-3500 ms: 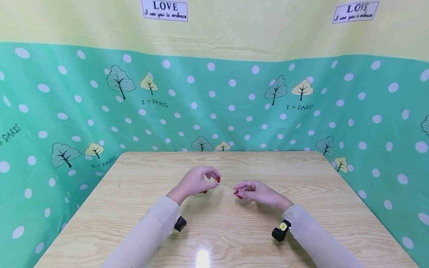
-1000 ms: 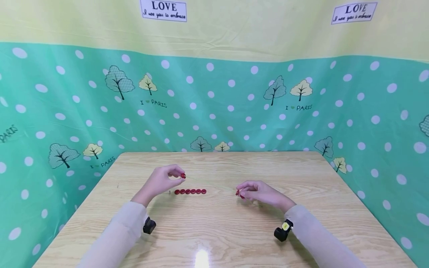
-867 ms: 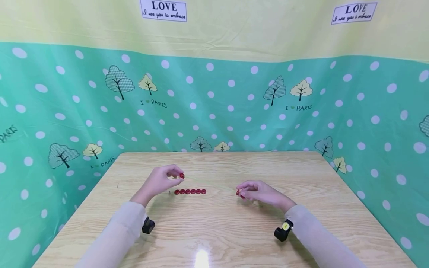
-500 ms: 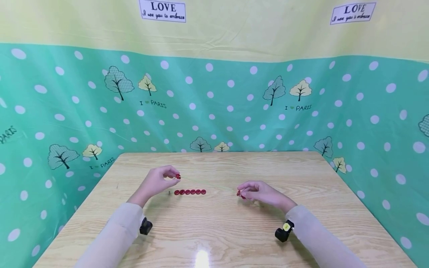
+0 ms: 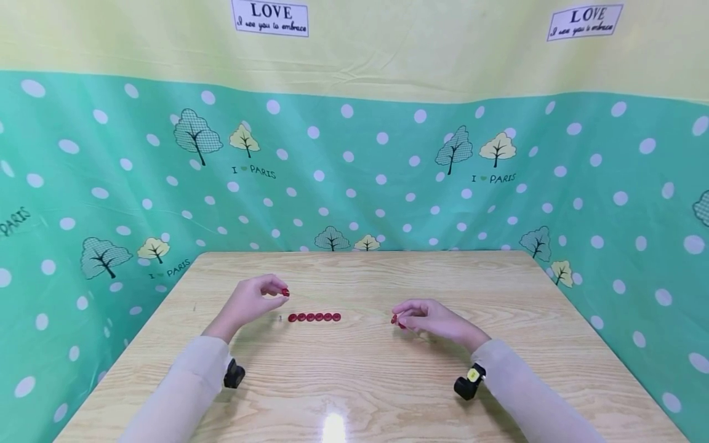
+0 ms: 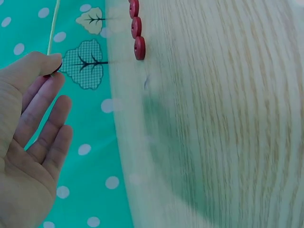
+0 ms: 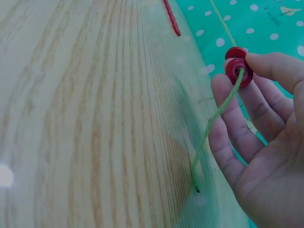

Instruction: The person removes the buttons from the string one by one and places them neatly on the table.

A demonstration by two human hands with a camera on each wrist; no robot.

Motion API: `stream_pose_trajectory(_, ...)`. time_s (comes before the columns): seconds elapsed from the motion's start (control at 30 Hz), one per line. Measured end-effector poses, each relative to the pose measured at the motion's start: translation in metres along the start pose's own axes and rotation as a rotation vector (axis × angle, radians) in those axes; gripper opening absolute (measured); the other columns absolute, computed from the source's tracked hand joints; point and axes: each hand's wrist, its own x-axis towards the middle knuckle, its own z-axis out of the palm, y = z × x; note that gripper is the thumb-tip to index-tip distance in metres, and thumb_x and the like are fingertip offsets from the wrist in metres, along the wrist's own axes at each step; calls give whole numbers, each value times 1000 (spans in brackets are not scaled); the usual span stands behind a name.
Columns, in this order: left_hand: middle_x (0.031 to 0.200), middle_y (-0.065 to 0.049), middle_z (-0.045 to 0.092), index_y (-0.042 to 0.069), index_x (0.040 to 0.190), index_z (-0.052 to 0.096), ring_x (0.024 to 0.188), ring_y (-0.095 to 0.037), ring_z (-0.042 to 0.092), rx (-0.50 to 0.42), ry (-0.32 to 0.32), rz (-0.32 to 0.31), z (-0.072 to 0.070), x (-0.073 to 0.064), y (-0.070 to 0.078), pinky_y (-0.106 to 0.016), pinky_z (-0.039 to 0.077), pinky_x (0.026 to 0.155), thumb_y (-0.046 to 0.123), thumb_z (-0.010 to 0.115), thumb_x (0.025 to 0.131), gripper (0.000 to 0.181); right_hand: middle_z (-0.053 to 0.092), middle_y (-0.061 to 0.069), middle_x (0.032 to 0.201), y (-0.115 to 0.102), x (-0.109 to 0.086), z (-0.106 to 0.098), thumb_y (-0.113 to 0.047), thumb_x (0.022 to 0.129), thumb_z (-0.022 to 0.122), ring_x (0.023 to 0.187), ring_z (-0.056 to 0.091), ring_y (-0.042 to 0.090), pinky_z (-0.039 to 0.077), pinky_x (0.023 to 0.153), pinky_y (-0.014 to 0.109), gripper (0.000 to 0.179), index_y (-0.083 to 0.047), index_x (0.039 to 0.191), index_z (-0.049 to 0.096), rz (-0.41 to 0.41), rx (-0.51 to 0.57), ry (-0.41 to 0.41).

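Left fingers and right fingers pinch red buttons; cord seemingly runs sideways between.

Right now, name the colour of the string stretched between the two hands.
The string is green, showing best in the right wrist view.

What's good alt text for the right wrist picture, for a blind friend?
A right hand pinches two red buttons, green string running through the front one, its end hanging free. More red buttons lie in a row on the wooden table.
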Motion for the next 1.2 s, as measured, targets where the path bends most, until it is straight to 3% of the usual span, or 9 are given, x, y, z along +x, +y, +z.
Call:
stream_pose_trajectory(0.3,101,0,72,17,105,72,101,-26,65,3,-2,-1,-2,-2,-9,-51,48,93,25,78,89,18,68,11,116,0,-1,-1,-26,100,64,100,64,30,53,78,35,43,-2,135,58,-9,0,11)
stream_pose_trajectory(0.7,95,4,72,14,104,72,88,-17,63,-43,-112,-41,7,-5,-16,-40,51,81,19,79,88,18,68,12,118,1,-1,-2,-26,100,64,101,64,29,53,78,34,43,-1,135,58,-18,-10,2)
stream_pose_trajectory(0.97,93,5,71,14,102,73,90,-16,64,-24,-146,-70,13,-7,-18,-42,51,85,19,79,86,18,67,16,118,-1,-3,-1,-22,101,62,101,65,31,52,76,33,42,2,135,57,-41,-11,-5)
stream_pose_trajectory(1.2,88,5,69,13,99,75,84,-14,63,1,-166,-81,16,-10,-23,-36,52,80,20,82,85,18,67,19,119,-2,-5,1,-20,101,63,102,64,33,52,75,32,41,3,134,57,-38,-8,2)
